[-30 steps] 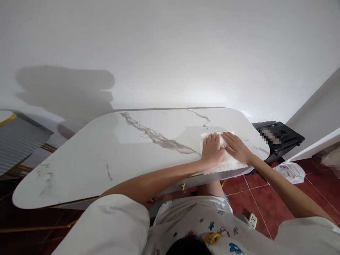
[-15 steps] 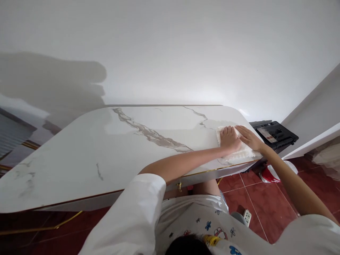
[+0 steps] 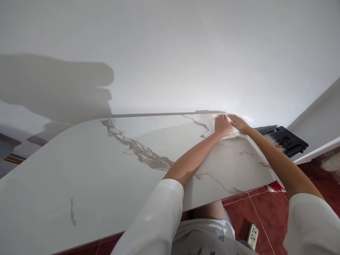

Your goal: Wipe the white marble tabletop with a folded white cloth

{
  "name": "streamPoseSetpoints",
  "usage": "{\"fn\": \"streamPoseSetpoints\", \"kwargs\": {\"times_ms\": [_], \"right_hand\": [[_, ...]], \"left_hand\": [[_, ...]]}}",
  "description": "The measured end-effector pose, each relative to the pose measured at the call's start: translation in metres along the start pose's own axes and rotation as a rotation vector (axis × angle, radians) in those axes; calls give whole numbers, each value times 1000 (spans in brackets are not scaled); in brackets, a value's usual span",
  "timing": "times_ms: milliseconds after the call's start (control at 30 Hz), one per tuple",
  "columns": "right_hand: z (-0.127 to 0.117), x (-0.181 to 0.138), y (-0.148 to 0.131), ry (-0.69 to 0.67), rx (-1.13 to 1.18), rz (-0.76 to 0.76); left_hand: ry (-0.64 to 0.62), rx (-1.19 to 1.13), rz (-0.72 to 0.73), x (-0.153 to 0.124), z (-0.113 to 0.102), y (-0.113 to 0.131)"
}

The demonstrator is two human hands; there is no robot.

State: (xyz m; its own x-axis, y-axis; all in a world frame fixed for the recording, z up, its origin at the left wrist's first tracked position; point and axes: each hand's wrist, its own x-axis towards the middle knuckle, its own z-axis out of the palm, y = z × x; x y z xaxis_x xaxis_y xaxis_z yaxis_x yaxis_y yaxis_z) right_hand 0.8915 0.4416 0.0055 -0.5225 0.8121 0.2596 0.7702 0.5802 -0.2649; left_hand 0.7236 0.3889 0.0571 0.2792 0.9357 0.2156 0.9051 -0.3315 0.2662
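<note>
Left hand point(image 3: 223, 126) palm-down on white cloth point(image 3: 237, 134), fingers close together and extended; can't tell if thumb tucks under. Right hand point(image 3: 239, 124) just beside it, also laid flat, fingertips reaching toward the left hand over the cloth's far right part. No pinch visible on either. Cloth sits directly under both palms, at the rounded far right corner of the marble-patterned tabletop point(image 3: 87, 170). For a good wipe here: even pressure through both palms, cloth spread flat, bunched edge smoothed out, stroke following the corner's curve. Risk, probably: right side of cloth slipping off the rim, or knuckles brushing the wall point(image 3: 170, 56) just beyond the fingertips. Right of the right hand, below tabletop level: black case point(image 3: 293, 141). Nearer the body, well below the hands: power strip point(image 3: 253, 236) on red tiles point(image 3: 269, 214).
</note>
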Motion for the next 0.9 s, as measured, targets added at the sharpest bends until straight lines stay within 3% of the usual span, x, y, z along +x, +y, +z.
{"fn": "streamPoseSetpoints", "kwargs": {"times_ms": [267,467,667,900], "right_hand": [[8,58,17,-38,50,66],[17,76,26,-47,52,131],[13,70,18,-33,76,147],[9,32,-7,-54,59,124]], "left_hand": [[-5,13,14,51,7,-38],[-29,2,-33,67,11,-45],[-8,14,-7,56,6,-42],[-12,31,39,16,-5,-31]]}}
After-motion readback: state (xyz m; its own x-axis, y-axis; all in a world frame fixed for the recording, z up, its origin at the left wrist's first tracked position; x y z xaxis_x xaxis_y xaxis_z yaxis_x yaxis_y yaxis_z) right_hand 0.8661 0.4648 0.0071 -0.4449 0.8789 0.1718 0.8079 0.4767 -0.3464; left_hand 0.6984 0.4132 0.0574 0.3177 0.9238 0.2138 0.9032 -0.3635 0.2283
